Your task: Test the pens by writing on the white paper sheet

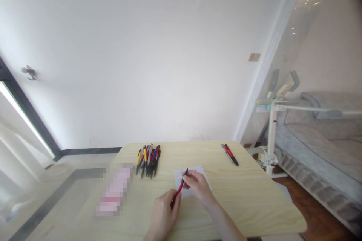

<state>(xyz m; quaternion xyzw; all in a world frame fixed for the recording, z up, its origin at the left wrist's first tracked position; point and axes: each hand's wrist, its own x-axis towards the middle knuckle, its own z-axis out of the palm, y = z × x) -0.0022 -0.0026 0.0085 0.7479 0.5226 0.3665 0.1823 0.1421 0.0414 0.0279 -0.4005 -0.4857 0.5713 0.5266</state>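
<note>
Between my two hands is a red pen (179,189) with a black end, tilted over a sheet of white paper (204,175) on the table. My left hand (164,210) is closed around its lower part. The fingers of my right hand (198,185) pinch the pen near its black upper end. Part of the pen is hidden inside my left fingers. To the left, a bunch of pens (148,160) in yellow, red, blue and black lies near the far edge. At the far right of the table a few red and black pens (230,155) lie together.
The pale wooden table (240,203) stands close to a white wall (158,64). A blurred pink item (115,190) is at its left edge. To the right are a white exercise machine (272,131) and a grey sofa (319,135).
</note>
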